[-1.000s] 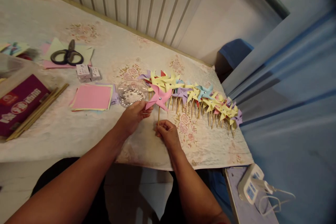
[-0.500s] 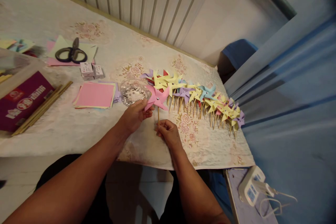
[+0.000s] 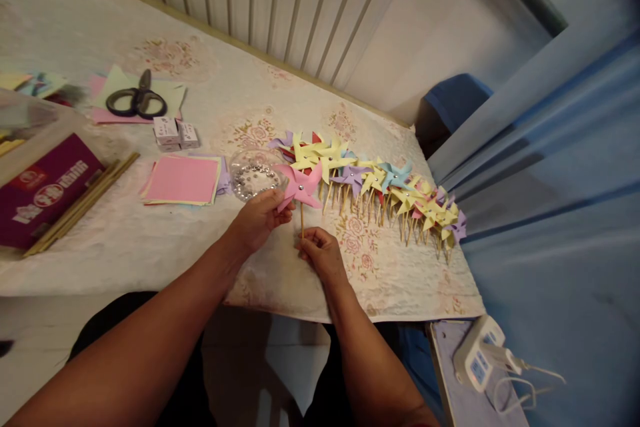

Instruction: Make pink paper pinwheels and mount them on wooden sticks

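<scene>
A pink paper pinwheel [image 3: 304, 181] with a silver pin at its centre stands upright on a thin wooden stick between my hands. My left hand [image 3: 259, 219] pinches the lower left blade between thumb and fingers. Below, my right hand [image 3: 323, 252] is closed on the lower part of the stick. Just behind my left hand is a clear round dish [image 3: 243, 163] of small silver pins, partly covered by the hand and the pinwheel. A long row of finished pinwheels [image 3: 373, 180] in yellow, purple, blue and red lies to the right.
Left of the dish lies a stack of coloured paper squares [image 3: 183, 180]. Behind it are small white boxes [image 3: 175, 133] and black scissors [image 3: 137, 101] on more paper. Wooden sticks [image 3: 85, 203] lean by a purple-labelled box [image 3: 45, 190]. A power strip [image 3: 477, 353] sits at lower right.
Almost nothing differs. The pink pinwheel's blades have turned very slightly; both hands keep their hold in the same place.
</scene>
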The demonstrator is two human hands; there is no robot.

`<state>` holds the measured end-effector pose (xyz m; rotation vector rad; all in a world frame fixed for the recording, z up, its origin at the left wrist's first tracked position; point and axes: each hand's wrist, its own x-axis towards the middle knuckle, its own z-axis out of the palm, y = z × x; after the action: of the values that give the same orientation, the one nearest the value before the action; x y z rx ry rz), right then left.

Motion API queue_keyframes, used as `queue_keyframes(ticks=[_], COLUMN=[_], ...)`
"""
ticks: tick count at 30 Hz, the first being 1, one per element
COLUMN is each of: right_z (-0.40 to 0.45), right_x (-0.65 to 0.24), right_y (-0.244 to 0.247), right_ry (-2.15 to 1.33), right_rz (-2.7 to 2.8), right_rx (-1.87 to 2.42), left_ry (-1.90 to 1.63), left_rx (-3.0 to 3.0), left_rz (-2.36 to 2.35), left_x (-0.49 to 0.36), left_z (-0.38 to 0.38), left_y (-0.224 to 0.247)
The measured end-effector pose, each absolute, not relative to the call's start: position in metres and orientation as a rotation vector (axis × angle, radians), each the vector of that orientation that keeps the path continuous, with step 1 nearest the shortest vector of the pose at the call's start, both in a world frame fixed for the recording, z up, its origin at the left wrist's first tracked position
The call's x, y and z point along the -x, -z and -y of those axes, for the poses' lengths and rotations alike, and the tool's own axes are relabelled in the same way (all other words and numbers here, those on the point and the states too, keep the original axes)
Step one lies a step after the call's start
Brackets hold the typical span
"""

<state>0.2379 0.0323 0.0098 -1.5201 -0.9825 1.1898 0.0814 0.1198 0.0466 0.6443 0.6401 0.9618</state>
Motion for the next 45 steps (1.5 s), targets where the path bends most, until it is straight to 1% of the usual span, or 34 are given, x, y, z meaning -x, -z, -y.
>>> queue_keyframes(ticks=[24, 35, 40, 45], right_z=[-0.033, -0.033, -0.035, -0.034], right_x=[-0.238, -0.239, -0.248, -0.264], right_y=[-0.011, -0.012, -0.013, -0.017], right_ry=[-1.213, -1.211, -1.243, -1.203], right_rz=[0.965, 0.948, 0.847, 0.827], right_rx=[1.52, 1.514, 1.481, 1.484], left_ry=[-0.94, -0.928, -1.006, -1.099], left_rx=[-0.658, -0.818, -0.862, -0.965], left_rz=[-0.71, -0.789, -0.855, -0.956], left_x=[-0.081, -0.081, -0.081, -0.08], left_z=[-0.119, -0.117, -0.116, -0.115], left_y=[-0.05, -0.05, -0.05, -0.054])
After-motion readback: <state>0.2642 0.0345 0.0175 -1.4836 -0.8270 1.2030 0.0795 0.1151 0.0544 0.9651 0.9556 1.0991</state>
